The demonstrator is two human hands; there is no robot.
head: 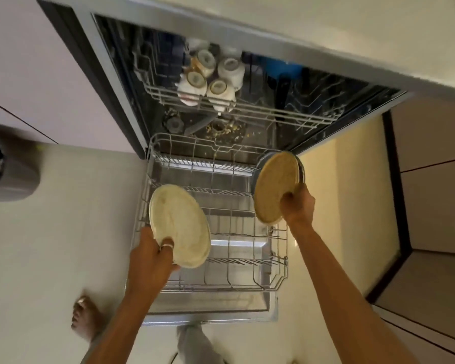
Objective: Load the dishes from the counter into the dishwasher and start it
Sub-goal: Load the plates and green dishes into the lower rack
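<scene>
Head view, looking steeply down at an open dishwasher [103, 74]. Door [221, 315] is dropped flat, and the lower rack [280, 261] is pulled fully out over it. No dishes stand in the lower rack.

Left hand [153, 256] grasps a pale plate [179, 227] by its lower edge, thumb on the face and fingers curled behind. A ring [167, 246] shows on the thumb. The pale plate is tilted with its face toward the camera, above the left side of the lower rack. It looks clear of the wires, not seated in them.

Right hand [297, 206] is clenched around the lower right edge of a tan plate [273, 187]. The tan plate is nearly on edge at the rack's far right corner. A grey metal rim [301, 166] shows just behind it, likely a second dish in the same grip. Whether either touches the rack cannot be told. The two plates are well apart, at opposite sides of the rack.

Upper rack [260, 111] sits inside the tub with several cups [217, 88] upside down in a cluster at its left-centre. A blue item [284, 70] sits to their right, too dark to identify. Food scraps [221, 130] lie on the tub floor below.

A grey bin [8, 174] stands on the floor [63, 232] at far left. A bare foot [86, 319], blurred, is left of the door.
</scene>
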